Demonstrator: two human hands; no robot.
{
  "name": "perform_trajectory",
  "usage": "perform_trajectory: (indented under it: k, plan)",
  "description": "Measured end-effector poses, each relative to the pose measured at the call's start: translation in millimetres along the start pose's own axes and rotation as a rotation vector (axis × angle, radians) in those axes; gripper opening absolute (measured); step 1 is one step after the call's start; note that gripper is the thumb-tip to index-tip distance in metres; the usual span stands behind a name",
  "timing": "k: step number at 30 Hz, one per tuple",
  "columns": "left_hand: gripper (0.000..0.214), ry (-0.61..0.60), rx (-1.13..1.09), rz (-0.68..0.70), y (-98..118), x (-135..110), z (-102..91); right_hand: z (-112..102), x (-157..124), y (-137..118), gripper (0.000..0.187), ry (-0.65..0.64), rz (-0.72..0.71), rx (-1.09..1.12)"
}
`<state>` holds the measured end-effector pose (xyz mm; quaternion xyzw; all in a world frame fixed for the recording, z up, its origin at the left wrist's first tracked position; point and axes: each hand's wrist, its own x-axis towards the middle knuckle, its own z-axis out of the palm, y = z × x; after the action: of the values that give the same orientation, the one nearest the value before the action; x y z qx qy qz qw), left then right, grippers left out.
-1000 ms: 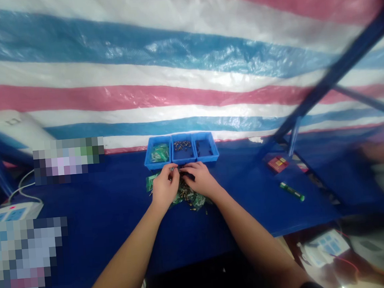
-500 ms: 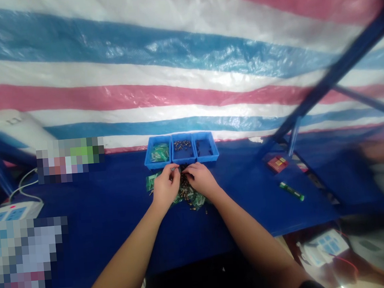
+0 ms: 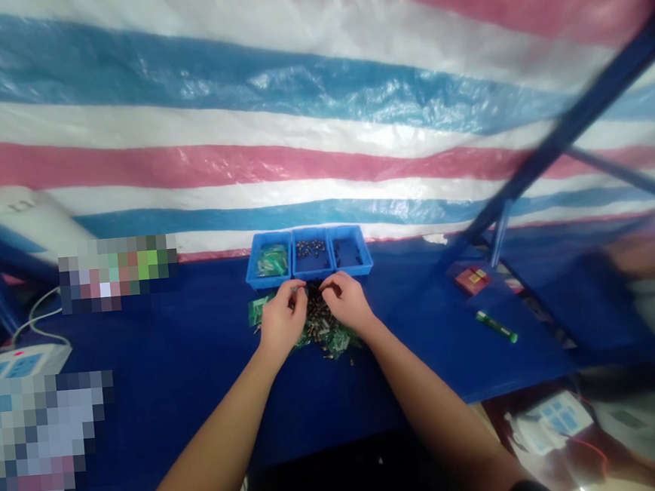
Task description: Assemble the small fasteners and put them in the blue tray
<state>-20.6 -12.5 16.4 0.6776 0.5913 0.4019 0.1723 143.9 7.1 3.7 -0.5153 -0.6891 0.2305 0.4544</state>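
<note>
My left hand (image 3: 281, 315) is closed in a pinch at the left side of a mixed pile (image 3: 323, 327) of small brass-coloured metal parts and green pieces. Whatever it grips is too small to name. Across from it, my right hand (image 3: 350, 301) is also closed, thumb and fingers together above the pile's right side, its contents hidden. Just beyond the hands stand three blue bins: the left bin (image 3: 250, 270) has green pieces, the middle bin (image 3: 314, 275) small brass-coloured parts, and the right bin (image 3: 357, 270) a few small dark parts.
The blue tabletop (image 3: 192, 392) bears a green tube-like item (image 3: 496, 327) and a red box (image 3: 471, 279) at right. A white power strip (image 3: 27, 361) lies at left, another power strip (image 3: 562, 418) lower right. A blue metal frame (image 3: 557, 133) and striped sheeting (image 3: 297, 149) stand behind.
My right hand has shifted slightly right and away from my left hand, showing more of the pile between them. My left hand has hardly moved.
</note>
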Motion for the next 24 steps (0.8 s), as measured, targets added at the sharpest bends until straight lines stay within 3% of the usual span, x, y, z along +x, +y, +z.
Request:
perform_trajectory:
  k: [5, 13, 15, 18, 24]
  plan:
    - [0.025, 0.004, -0.002, 0.011, -1.0, -0.9, 1.1, -4.9, 0.1, -8.0, 0.022, 0.092, -0.038, 0.063]
    - [0.025, -0.036, 0.01, 0.058, -2.2, -3.9, 2.9, -5.2, -10.9, -10.5, 0.023, 0.365, -0.111, 0.032]
    - [0.025, -0.044, -0.005, 0.047, -2.2, -3.5, 3.3, -5.4, -7.7, -6.1, 0.027, 0.333, -0.118, 0.001]
    - [0.026, -0.032, -0.018, 0.037, -2.5, -2.4, 3.3, -6.0, 1.3, 2.6, 0.039, 0.186, -0.118, -0.052]
    - [0.025, -0.016, -0.017, 0.029, -3.8, -1.0, 3.2, -9.7, 6.5, 14.2, 0.027, 0.043, -0.108, -0.183]
